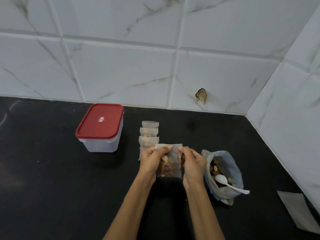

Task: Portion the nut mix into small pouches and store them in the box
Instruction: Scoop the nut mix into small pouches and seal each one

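I see the pouch held upright between both hands, above the middle of the black bench, its lower half filled with nut mix and its top strip standing free. My left hand pinches the pouch's upper left edge between thumb and fingers, and my right hand pinches the upper right edge in the same way, so both hands are clamped on that one pouch. Just behind the left hand, three filled pouches lie overlapping in a short row that runs toward the back edge of the bench. To the right of the right hand, the open bag of nut mix sits on the bench with a white spoon resting in it, its handle sticking out toward the right edge. Toward the back left of the bench stands the box, clear-walled, with its red lid on. Flat empty pouches lie near the right edge of the bench, close to the tiled wall.
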`<act>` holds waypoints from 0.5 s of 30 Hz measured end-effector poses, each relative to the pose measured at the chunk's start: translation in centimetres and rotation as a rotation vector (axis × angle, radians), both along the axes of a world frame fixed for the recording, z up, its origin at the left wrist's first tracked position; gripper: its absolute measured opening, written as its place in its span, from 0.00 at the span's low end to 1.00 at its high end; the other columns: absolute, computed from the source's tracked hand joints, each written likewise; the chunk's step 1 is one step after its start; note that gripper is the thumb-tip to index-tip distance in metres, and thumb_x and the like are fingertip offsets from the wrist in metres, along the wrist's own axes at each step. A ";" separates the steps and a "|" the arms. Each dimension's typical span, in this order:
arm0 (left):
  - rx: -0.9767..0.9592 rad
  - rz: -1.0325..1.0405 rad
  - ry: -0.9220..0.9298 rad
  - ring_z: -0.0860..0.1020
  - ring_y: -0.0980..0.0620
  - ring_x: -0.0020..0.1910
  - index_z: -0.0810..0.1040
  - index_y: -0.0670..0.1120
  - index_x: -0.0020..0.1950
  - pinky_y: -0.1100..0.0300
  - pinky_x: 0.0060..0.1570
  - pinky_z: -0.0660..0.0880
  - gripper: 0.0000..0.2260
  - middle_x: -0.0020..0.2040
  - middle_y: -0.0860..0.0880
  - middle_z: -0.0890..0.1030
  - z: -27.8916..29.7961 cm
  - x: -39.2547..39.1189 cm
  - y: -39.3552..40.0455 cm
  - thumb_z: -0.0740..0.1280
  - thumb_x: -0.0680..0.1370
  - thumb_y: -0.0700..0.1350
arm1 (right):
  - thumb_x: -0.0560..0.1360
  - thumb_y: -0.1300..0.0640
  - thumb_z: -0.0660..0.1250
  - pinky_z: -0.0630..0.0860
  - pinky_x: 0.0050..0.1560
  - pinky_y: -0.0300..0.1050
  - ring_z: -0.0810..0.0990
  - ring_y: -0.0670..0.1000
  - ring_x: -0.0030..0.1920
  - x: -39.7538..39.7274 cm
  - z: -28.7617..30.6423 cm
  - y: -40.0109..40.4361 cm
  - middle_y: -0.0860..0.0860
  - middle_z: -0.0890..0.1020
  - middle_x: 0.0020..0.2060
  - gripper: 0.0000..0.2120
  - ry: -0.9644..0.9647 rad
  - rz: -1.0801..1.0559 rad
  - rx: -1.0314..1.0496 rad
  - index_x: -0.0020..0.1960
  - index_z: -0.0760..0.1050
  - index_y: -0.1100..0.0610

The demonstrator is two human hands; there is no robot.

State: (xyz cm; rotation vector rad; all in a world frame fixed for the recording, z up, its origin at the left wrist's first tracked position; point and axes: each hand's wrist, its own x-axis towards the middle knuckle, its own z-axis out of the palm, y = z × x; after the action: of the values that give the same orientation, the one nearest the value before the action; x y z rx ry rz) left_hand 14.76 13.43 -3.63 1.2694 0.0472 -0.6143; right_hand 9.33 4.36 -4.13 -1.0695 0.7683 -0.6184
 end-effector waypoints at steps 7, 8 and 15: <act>0.016 0.024 0.072 0.83 0.45 0.46 0.84 0.40 0.48 0.52 0.40 0.80 0.07 0.45 0.41 0.85 -1.3 1.0 2.3 0.72 0.72 0.42 | 0.71 0.64 0.70 0.78 0.41 0.51 0.79 0.55 0.36 0.8 -0.9 1.6 0.56 0.80 0.31 0.09 0.056 0.001 0.032 0.32 0.80 0.60; 0.023 0.027 0.067 0.83 0.44 0.46 0.84 0.40 0.47 0.53 0.40 0.80 0.07 0.45 0.41 0.85 -1.5 1.0 2.5 0.72 0.72 0.42 | 0.72 0.63 0.69 0.78 0.39 0.50 0.80 0.54 0.35 0.9 -1.1 1.8 0.55 0.80 0.31 0.08 0.060 0.012 0.041 0.34 0.80 0.61; 0.076 0.021 0.008 0.83 0.46 0.44 0.84 0.42 0.42 0.55 0.38 0.78 0.03 0.42 0.42 0.84 -3.0 2.2 4.3 0.71 0.74 0.40 | 0.75 0.61 0.67 0.80 0.44 0.53 0.82 0.53 0.39 1.7 -2.5 3.7 0.54 0.83 0.34 0.09 0.108 0.022 0.031 0.36 0.80 0.59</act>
State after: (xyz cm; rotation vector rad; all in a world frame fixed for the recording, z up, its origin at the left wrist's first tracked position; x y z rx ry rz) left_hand 16.97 17.73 -6.65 1.3386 0.0915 -0.6046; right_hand 10.99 8.06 -6.63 -1.0879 0.8566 -0.5318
